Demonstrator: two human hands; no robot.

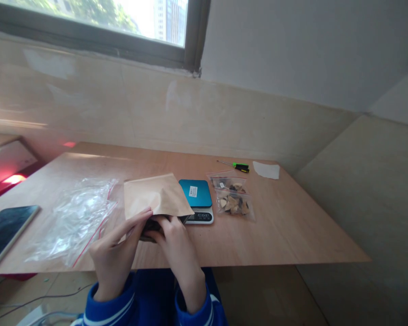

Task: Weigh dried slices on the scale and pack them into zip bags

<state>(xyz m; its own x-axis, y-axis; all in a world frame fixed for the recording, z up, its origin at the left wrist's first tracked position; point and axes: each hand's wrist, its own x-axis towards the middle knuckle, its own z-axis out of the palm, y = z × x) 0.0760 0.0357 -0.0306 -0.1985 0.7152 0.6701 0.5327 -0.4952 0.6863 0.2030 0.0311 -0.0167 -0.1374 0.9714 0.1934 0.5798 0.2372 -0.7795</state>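
Note:
A brown kraft paper bag (158, 194) lies near the front of the table, its dark mouth facing me. My left hand (117, 246) grips the left side of that mouth, thumb and fingers at the edge. At the right side of the mouth is my right hand (177, 244), its fingers bent around the edge and partly hidden inside. What the bag holds, if anything, I cannot make out. Just right of the bag is a kitchen scale (196, 194) with a blue-green top and a dark display, partly covered by the bag's corner.
Clear zip bags (233, 203) with brown dried pieces lie right of the scale. Behind them are a green-and-black screwdriver (240, 166) and a white paper scrap (267, 170). Crumpled clear plastic bags (75, 217) and a dark-screened tablet (10, 231) occupy the left of the wooden table (285, 231).

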